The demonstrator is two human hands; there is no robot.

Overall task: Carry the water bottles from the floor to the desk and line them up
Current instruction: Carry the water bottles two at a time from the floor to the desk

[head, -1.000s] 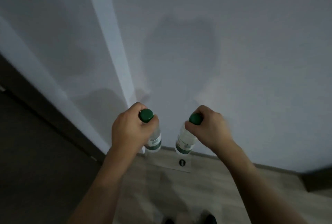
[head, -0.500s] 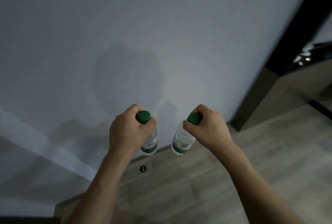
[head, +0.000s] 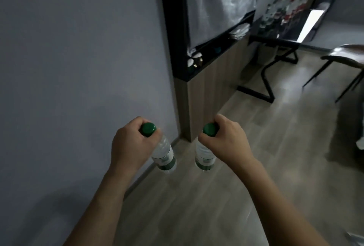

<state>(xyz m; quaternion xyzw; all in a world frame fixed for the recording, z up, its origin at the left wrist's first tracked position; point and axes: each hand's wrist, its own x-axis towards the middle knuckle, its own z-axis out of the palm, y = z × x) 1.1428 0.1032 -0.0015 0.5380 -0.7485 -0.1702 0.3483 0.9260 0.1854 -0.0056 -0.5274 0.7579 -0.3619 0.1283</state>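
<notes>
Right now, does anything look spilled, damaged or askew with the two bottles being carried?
Nothing stands out. The left hand grips one bottle by its neck and the right hand grips the other bottle the same way. Both green caps are on, both hang clear of the dry floor.

A single head-worn wide-angle camera looks forward and steeply down from above the forearms. Both grips sit close below the lens, low of frame centre: left hand [head: 130, 145], right hand [head: 226, 141]. Beyond and left of the grips stands a wall [head: 78, 48]; floor [head: 216, 196] fills the frame beneath and right of them. Straight edges bow near the borders
</notes>
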